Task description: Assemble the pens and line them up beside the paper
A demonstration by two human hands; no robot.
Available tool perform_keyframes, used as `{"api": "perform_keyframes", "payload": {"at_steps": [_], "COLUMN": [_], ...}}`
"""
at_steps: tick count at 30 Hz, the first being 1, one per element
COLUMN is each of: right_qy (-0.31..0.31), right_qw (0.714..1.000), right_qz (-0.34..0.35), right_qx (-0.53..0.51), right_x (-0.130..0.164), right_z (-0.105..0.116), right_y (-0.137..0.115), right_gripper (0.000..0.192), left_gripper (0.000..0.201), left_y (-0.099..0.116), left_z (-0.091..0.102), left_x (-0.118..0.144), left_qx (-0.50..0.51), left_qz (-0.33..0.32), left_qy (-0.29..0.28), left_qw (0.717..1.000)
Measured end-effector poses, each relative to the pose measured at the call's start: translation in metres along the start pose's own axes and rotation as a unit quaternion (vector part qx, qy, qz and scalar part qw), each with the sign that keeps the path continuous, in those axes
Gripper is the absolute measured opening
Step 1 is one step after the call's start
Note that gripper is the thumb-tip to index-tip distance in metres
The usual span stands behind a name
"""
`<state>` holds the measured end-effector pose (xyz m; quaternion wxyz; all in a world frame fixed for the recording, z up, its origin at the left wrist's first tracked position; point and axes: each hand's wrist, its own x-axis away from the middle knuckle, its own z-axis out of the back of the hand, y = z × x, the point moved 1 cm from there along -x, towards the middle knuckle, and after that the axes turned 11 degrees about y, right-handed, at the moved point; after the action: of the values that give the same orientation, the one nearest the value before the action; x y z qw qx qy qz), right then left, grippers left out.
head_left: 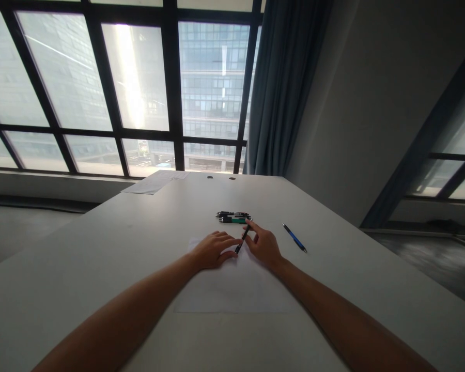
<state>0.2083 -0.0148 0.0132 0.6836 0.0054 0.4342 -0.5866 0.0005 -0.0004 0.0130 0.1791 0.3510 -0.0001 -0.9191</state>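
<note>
Both my hands meet over a white sheet of paper (232,289) on the grey table (101,268). A black pen (243,237) is pinched between my left hand (214,249) and my right hand (264,245); the left fingers take its lower end, the right fingers its upper end. Just beyond the hands lies a small row of pens (234,217), black ones and one with a green barrel. A blue pen (294,237) lies alone to the right of my right hand.
Loose papers (155,182) rest at the table's far left corner, near two round cable holes (220,177). Behind the table are large windows (135,88), a blue-grey curtain (287,88) and a wall on the right.
</note>
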Motion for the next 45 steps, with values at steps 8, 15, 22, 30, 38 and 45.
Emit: {"api": "perform_keyframes", "payload": {"at_steps": [8, 15, 22, 30, 38, 45], "right_qy": [-0.028, 0.018, 0.154, 0.149, 0.061, 0.044], "right_qw": [0.999, 0.983, 0.960, 0.966, 0.961, 0.954], "right_qz": [0.028, -0.035, -0.147, -0.152, -0.173, -0.190], "right_qx": [-0.035, -0.179, -0.184, 0.148, 0.205, 0.229], "right_x": [0.000, -0.003, -0.035, -0.048, -0.043, -0.041], "right_z": [0.000, 0.001, 0.023, 0.074, 0.063, 0.062], "right_y": [-0.002, 0.000, 0.043, 0.130, 0.165, 0.158], "right_gripper": [0.053, 0.041, 0.044, 0.026, 0.024, 0.024], "left_gripper": [0.044, 0.040, 0.029, 0.026, 0.026, 0.024], "left_y": [0.000, -0.002, -0.003, -0.004, -0.004, -0.004], "left_z": [-0.003, -0.003, -0.006, -0.009, -0.009, -0.009], "left_x": [0.001, 0.002, 0.003, 0.003, 0.003, 0.004], "left_qx": [0.002, 0.014, -0.012, -0.025, -0.030, -0.025], "left_qz": [-0.004, 0.008, 0.038, 0.063, 0.065, 0.054], "left_qy": [-0.004, 0.001, 0.000, 0.004, 0.010, 0.021], "left_qw": [1.000, 1.000, 0.999, 0.998, 0.997, 0.998]}}
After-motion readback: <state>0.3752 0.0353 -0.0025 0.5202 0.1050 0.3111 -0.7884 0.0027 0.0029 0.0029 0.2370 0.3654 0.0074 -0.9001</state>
